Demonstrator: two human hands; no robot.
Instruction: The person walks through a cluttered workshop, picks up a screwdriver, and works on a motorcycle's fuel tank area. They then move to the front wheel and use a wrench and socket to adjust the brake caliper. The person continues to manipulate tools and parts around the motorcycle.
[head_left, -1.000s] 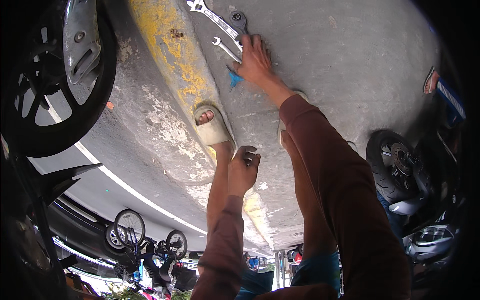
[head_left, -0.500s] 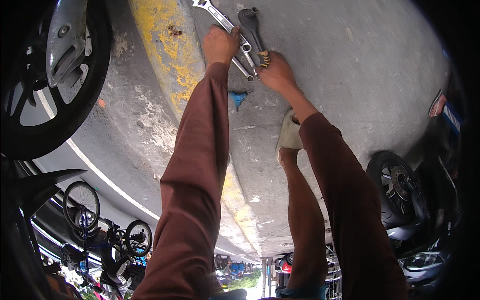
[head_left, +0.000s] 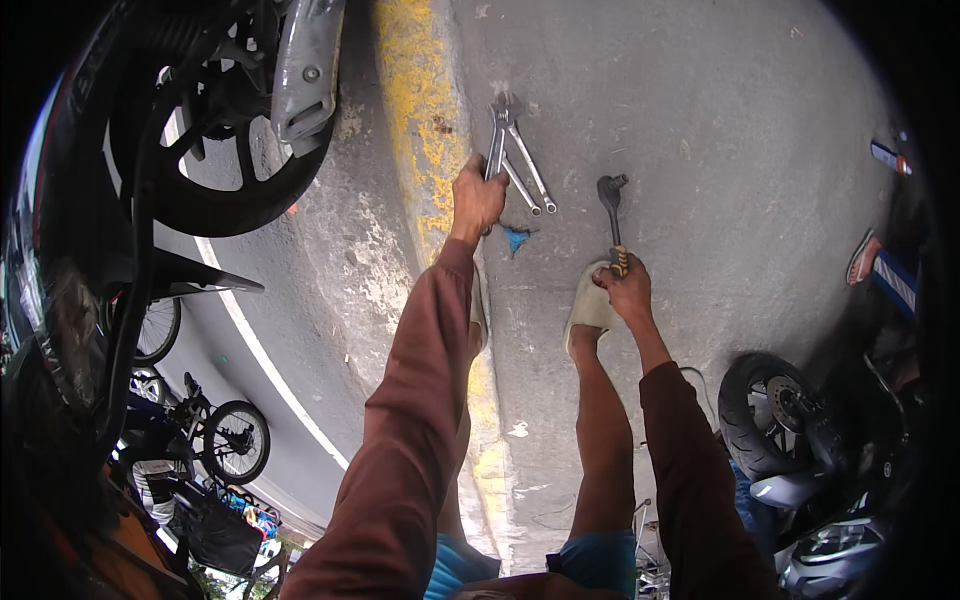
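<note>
My left hand [head_left: 478, 202] is closed around the handle of a silver adjustable wrench [head_left: 498, 138], its jaw pointing away from me. Beside it, two slimmer ring-ended wrenches [head_left: 531, 166] spread apart over the pavement, their near ends showing; their far ends crowd against the adjustable wrench's head. Off to the right, my right hand [head_left: 628, 290] grips a ratchet wrench [head_left: 611, 203] by its black and yellow handle, with the dark head angled away. A blue three-armed hex key [head_left: 515, 239] lies on the ground just right of my left hand.
A curb with worn yellow paint [head_left: 420, 110] runs along the left of the tools. Beyond it are a motorcycle wheel [head_left: 240, 180] and a bicycle [head_left: 238, 442]. Another motorcycle wheel [head_left: 765, 415] stands at the right. My sandaled right foot [head_left: 592, 295] is beside my right hand.
My right hand has carried the ratchet wrench away from the other wrenches, right and toward me. My left hand stays on the adjustable wrench. The whole view has shifted.
</note>
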